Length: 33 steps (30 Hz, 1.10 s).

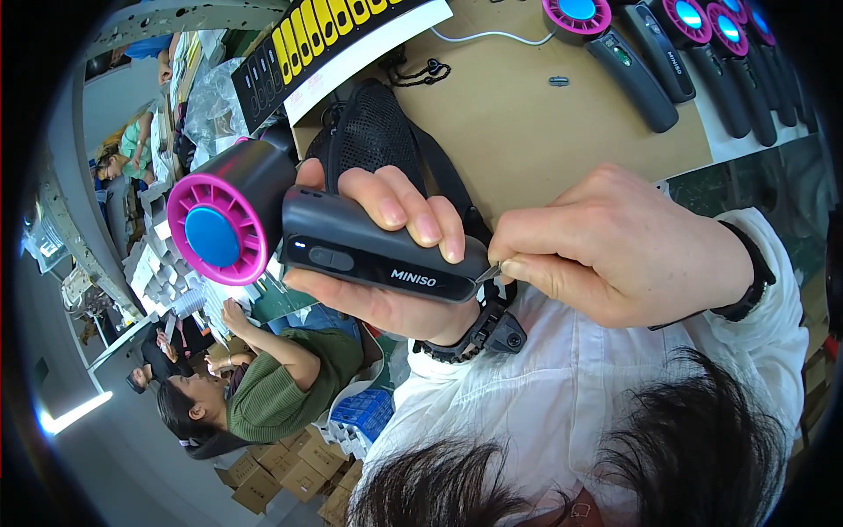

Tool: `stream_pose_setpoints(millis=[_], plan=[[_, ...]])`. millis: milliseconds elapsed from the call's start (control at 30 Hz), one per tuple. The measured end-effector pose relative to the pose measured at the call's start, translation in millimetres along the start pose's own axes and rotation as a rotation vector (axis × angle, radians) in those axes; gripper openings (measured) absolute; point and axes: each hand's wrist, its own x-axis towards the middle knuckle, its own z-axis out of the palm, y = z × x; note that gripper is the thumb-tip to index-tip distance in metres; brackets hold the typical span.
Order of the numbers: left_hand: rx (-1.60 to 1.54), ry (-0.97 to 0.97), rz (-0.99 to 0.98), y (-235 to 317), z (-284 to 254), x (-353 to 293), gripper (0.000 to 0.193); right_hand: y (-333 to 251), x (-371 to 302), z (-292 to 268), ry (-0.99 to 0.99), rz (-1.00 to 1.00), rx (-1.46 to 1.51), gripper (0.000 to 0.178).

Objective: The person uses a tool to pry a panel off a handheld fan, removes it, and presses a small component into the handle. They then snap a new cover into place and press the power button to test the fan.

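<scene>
My left hand (386, 211) is wrapped round the dark grey handle of a handheld fan (378, 250). The fan's round head, with a magenta ribbed ring and a blue centre, points left, and small lights glow by its button. At the handle's lower end, my right hand (606, 246) pinches a thin pointed metal tool (489, 274). Its tip touches or nearly touches the edge of the glossy front strip. The fingers hide most of the tool, so its exact kind cannot be told.
Several similar fans (632, 79) lie at the upper right on a brown board (500, 97). A small dark piece (558, 81), a white cable (492, 36) and a black mesh bag (378, 127) are nearby. A yellow-and-black sheet (325, 39) lies behind. A person in green (281, 386) works at the left.
</scene>
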Motion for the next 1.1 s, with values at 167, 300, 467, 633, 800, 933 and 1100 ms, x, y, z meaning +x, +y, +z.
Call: stream_pose_setpoints(millis=[167, 300, 467, 633, 800, 933, 1100], plan=[[-0.050, -0.004, 0.005, 0, -3, 0, 0.068, -10, 0, -2, 0.000, 0.025, -0.082, 0.004], [-0.081, -0.026, 0.008, 2, -3, -1, 0.067, -17, 0, -7, -0.030, 0.032, -0.099, 0.006], [-0.126, -0.049, 0.016, 3, -5, -1, 0.066, -20, -3, -6, 0.016, -0.010, -0.094, 0.009], [-0.095, -0.066, 0.108, 1, 1, -3, 0.066, -26, -6, -3, 0.008, 0.029, -0.190, 0.011], [-0.072, -0.066, 0.179, 1, -3, -1, 0.067, -29, -11, 7, 0.106, 0.018, -0.312, 0.012], [0.003, -0.078, 0.291, 1, -1, -2, 0.067, -31, -12, 14, 0.196, 0.025, -0.365, 0.014], [0.055, -0.105, 0.356, 1, -2, -3, 0.069, -31, -12, 17, 0.247, 0.008, -0.406, 0.015]])
